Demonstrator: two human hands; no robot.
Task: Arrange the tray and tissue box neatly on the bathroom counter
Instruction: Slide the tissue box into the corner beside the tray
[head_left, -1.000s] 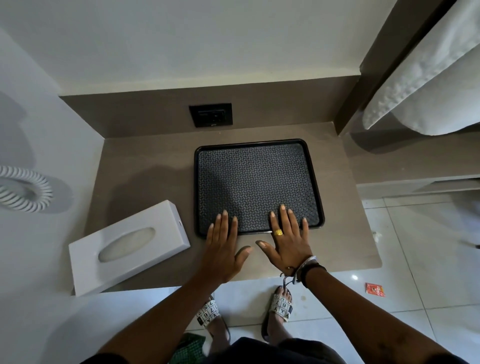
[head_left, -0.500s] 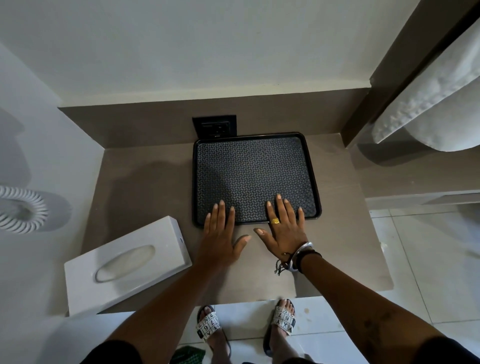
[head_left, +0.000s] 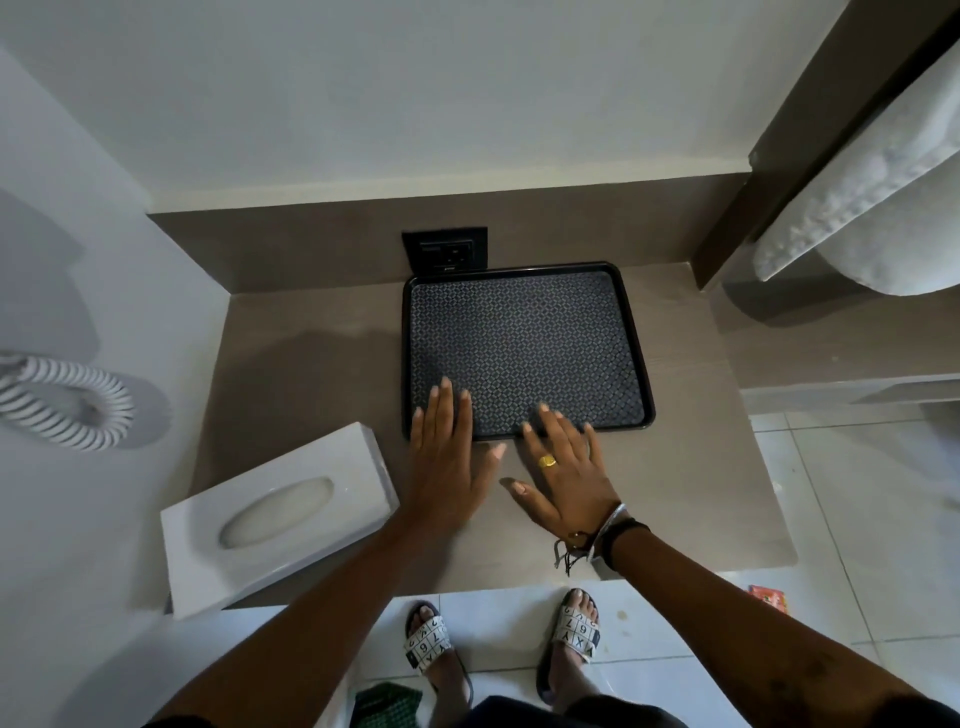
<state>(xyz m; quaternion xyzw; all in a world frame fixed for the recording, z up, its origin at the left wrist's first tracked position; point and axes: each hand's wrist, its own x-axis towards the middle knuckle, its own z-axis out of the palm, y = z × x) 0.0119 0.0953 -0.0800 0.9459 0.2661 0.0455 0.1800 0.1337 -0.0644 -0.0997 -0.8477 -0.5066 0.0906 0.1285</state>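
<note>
Nearest, the tissue box (head_left: 280, 519) sits askew at the surface's (head_left: 311, 364) front-left corner. Both hands lie flat, fingers spread, grasping nothing: left hand (head_left: 447, 467) and right hand (head_left: 566, 478) overlap the tray's (head_left: 519, 338) near rim. Its far edge touches the back wall under the outlet (head_left: 445, 250).
</note>
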